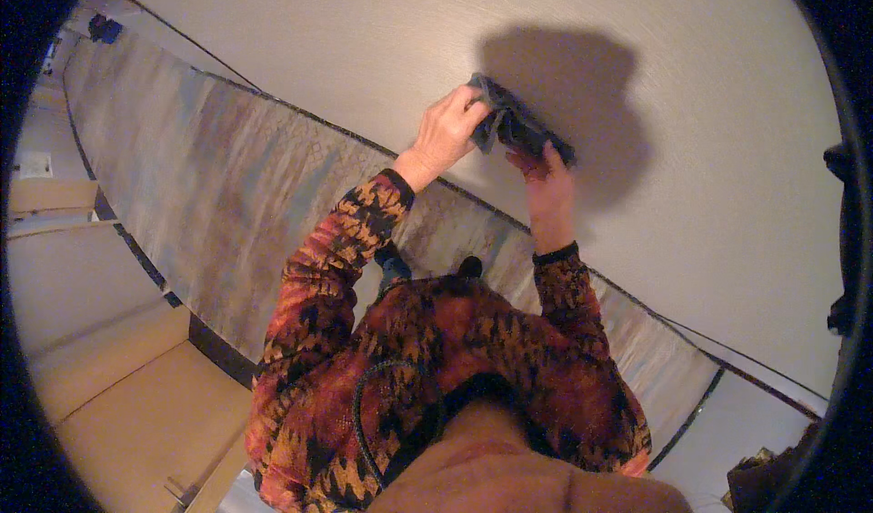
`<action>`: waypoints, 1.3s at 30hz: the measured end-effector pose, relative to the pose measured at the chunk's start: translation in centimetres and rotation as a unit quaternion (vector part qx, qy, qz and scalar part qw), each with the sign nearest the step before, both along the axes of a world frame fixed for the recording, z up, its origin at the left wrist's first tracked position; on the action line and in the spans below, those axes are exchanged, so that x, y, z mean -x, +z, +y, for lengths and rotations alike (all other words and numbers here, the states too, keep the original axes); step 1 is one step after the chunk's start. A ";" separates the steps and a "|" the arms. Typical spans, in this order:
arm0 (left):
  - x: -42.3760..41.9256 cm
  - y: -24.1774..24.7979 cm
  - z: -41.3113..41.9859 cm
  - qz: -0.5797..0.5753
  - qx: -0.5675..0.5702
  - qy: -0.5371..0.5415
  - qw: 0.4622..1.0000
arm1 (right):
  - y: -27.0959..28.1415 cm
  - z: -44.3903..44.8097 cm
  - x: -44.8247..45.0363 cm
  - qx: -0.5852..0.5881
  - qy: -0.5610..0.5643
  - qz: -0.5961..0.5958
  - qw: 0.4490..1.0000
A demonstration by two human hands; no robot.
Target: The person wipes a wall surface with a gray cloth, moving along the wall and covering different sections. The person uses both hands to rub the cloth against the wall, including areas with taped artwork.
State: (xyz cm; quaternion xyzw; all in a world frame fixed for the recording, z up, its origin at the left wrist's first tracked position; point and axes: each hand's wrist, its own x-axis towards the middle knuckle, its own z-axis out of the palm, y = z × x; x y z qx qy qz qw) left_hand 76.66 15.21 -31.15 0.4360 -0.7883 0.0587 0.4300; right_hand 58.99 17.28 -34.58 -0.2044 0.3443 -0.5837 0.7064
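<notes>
Both my hands are raised in front of my chest on a dark grey-blue piece of cloth [530,125], which is bunched and folded. My left hand [443,125] pinches its upper left end between thumb and fingers. The lower right end sits in the fingers of my right hand [550,182], partly in shadow. Folds hide the cloth's exact kind. Just beyond it is a large pale, smooth surface, apparently a wall [341,42], where the hands and cloth cast a broad dark shadow [600,90].
A long streaked grey, brown and blue runner rug [225,151] lies along the wall's foot, under me. Tan panels, perhaps a door or cabinet [136,411], stand at the lower left. A small dark object [104,28] is at the rug's far end. Dark objects [846,240] line the right rim.
</notes>
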 end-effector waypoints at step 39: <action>9.6 26.6 -15.9 0.106 0.302 0.059 0.946 | 23.6 -14.4 5.2 0.408 -0.117 0.153 0.893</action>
